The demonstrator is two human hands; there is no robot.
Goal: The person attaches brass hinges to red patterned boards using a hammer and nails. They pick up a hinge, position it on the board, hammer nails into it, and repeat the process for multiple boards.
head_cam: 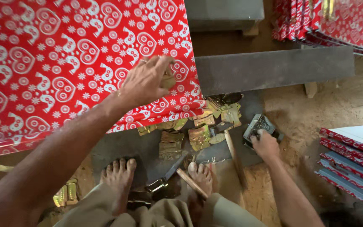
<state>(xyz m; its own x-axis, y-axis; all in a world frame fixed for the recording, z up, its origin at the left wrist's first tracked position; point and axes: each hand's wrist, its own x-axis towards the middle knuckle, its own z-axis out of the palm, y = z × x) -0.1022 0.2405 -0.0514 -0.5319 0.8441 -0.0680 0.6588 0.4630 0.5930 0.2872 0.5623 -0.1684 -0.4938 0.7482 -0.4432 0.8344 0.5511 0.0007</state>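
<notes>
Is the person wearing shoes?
No, both feet are bare on the dark floor slab, toes showing, beside the gold metal pieces.

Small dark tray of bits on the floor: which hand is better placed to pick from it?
Right. The right hand already rests on the small dark tray; the left hand is up at the red patterned panel, fingers closed on a brass-coloured piece.

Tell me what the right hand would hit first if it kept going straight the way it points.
The right hand already touches the small dark tin; straight on comes the grey slab, though depth is unclear.
</notes>
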